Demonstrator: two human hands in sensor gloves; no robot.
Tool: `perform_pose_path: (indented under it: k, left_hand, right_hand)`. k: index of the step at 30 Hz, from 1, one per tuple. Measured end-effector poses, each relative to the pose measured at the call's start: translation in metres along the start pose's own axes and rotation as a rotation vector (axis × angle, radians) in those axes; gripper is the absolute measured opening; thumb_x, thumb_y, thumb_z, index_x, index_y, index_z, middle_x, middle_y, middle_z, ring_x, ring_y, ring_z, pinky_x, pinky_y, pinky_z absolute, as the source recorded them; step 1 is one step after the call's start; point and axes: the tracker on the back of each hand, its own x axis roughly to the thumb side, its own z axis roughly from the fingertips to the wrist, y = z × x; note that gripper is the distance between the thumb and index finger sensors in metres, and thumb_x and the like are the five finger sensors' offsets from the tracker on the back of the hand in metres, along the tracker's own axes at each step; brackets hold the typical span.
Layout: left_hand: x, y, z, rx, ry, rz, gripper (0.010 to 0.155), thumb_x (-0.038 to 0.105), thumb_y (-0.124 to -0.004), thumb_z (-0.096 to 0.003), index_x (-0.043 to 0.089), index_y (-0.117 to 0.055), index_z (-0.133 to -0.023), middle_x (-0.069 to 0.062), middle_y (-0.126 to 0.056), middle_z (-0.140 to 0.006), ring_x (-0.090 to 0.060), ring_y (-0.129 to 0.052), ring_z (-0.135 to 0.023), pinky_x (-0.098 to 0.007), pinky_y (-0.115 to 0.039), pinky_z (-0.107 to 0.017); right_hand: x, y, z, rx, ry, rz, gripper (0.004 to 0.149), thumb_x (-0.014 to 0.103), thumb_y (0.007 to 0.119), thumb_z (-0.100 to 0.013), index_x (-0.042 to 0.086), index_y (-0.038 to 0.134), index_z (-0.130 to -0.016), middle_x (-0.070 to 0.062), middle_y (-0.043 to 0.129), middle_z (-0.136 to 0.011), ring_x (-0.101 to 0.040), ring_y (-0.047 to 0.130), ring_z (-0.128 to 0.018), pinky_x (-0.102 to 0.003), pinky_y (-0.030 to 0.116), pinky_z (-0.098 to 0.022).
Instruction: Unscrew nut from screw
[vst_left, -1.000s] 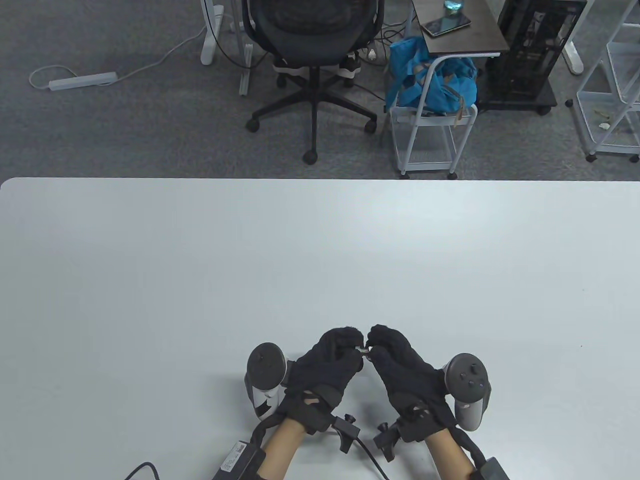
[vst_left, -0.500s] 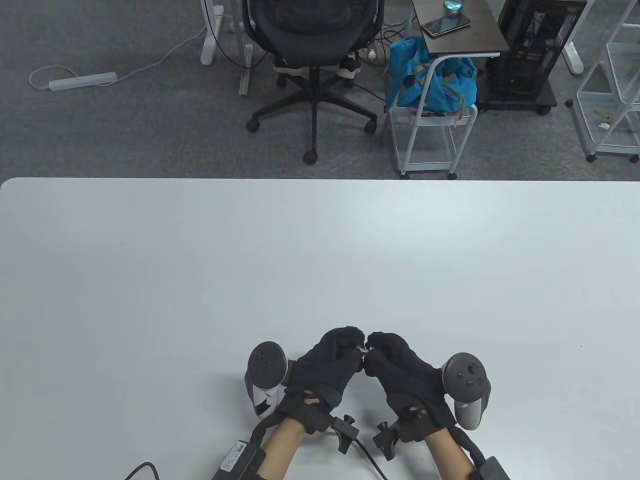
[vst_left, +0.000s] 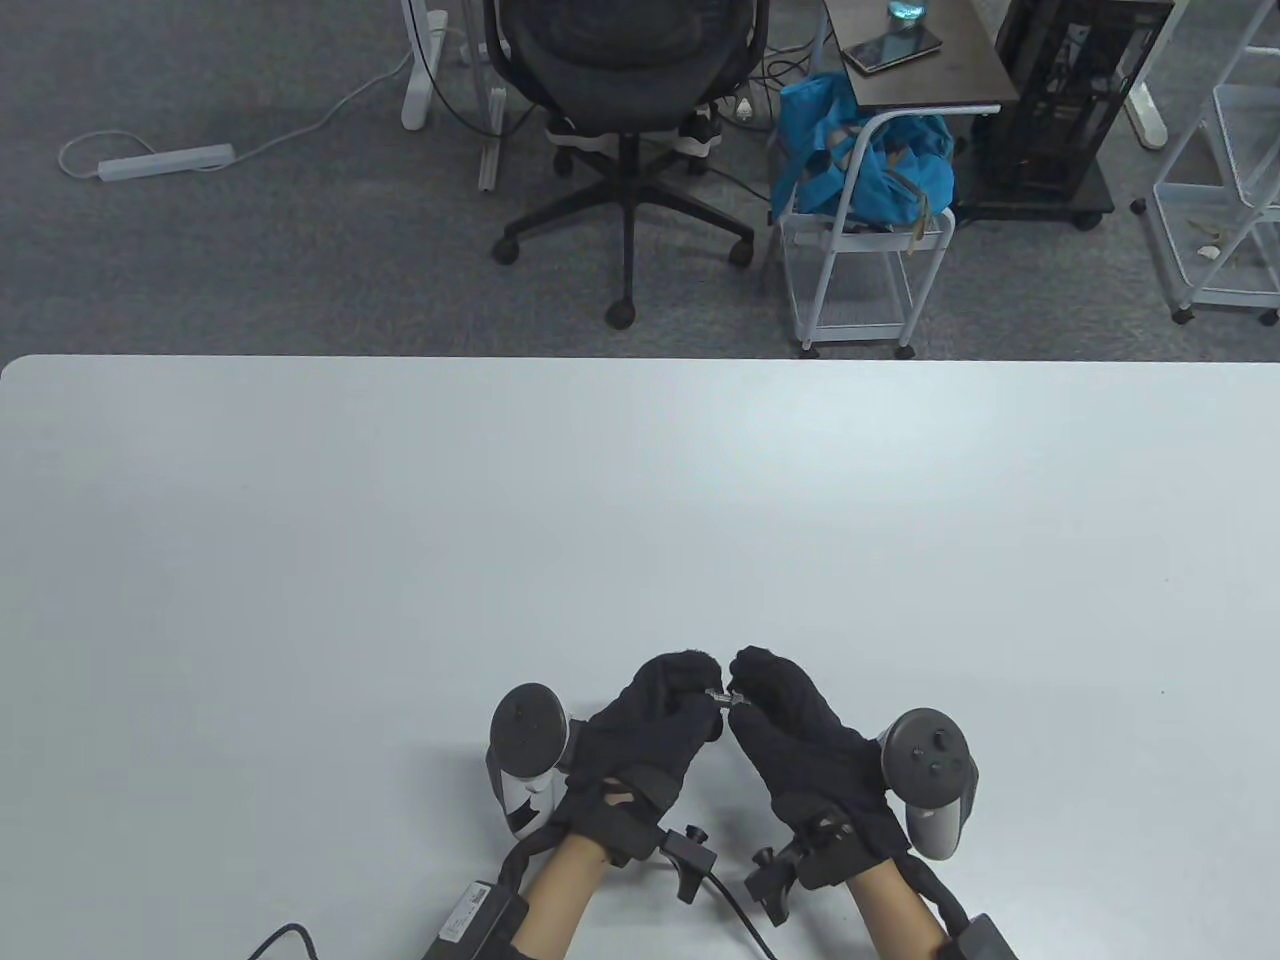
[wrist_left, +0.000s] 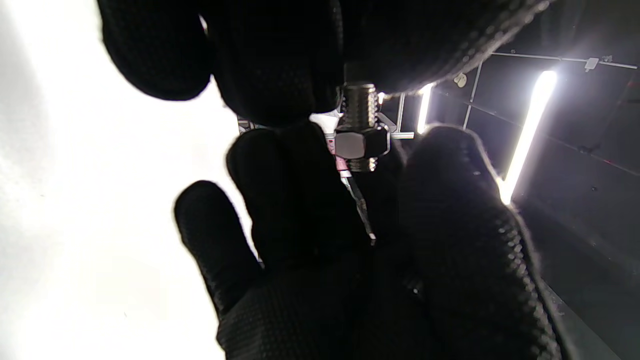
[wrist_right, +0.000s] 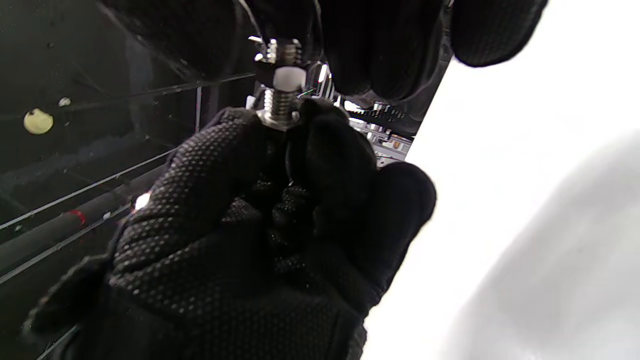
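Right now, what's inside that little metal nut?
The screw runs through the nut: threads show on both sides of it, and its tip pokes out. The left hand and right hand meet around them. Fingers cover the screw's head end.

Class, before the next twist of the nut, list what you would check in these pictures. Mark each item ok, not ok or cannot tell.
1. Left hand grips the screw: ok. Its fingers close around the threaded shank in the right wrist view.
2. Nut sits square on the thread: ok. A short stub of thread shows beyond it.
3. Right hand has the nut pinched: cannot tell. Its fingers flank the nut, but the contact is hidden.
4. Nut is off the screw: not ok. It is on the thread.
5. Thread is clean and undamaged: cannot tell. It is too dark.
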Motion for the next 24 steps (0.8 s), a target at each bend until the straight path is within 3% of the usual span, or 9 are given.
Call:
perform_pose_path:
  k: [6, 12, 20, 24]
  left_hand:
    - [0.000, 0.000, 0.000, -0.005, -0.011, 0.000, 0.047, 0.036, -0.082, -0.0502, 0.024, -0.076, -0.095, -0.015, -0.087, -0.087, -0.026, -0.097, -0.059, -0.058, -0.080, -0.054]
    - [-0.001, 0.000, 0.000, -0.008, -0.007, -0.003, 0.047, 0.036, -0.081, -0.0503, 0.024, -0.076, -0.095, -0.015, -0.087, -0.087, -0.026, -0.096, -0.059, -0.057, -0.080, -0.055]
    - [-0.004, 0.001, -0.001, -0.060, 0.028, -0.034, 0.049, 0.039, -0.082, -0.0509, 0.023, -0.075, -0.096, -0.014, -0.088, -0.086, -0.027, -0.096, -0.059, -0.059, -0.078, -0.055]
    - [-0.004, 0.001, -0.001, -0.039, 0.028, -0.039, 0.048, 0.038, -0.082, -0.0504, 0.023, -0.075, -0.095, -0.014, -0.088, -0.086, -0.027, -0.096, -0.058, -0.058, -0.079, -0.055]
  right_hand:
    - [-0.007, -0.002, 0.000, -0.003, 0.082, -0.021, 0.066, 0.054, 0.064, -0.057, 0.000, 0.077, -0.094, -0.024, 0.090, -0.079, -0.047, 0.091, -0.062, -0.068, 0.070, -0.052]
    - [-0.001, 0.001, 0.000, -0.004, 0.045, 0.027, 0.056, 0.046, 0.071, -0.056, 0.004, 0.077, -0.091, -0.015, 0.093, -0.071, -0.038, 0.094, -0.055, -0.063, 0.075, -0.052]
    - [0.002, -0.001, -0.002, 0.002, -0.009, 0.048, 0.055, 0.038, 0.076, -0.054, 0.004, 0.070, -0.096, -0.013, 0.090, -0.074, -0.035, 0.094, -0.058, -0.061, 0.076, -0.055]
    - [0.005, 0.000, -0.002, 0.028, -0.034, 0.054, 0.053, 0.032, 0.080, -0.053, 0.017, 0.066, -0.102, -0.016, 0.075, -0.093, -0.040, 0.081, -0.079, -0.065, 0.067, -0.062]
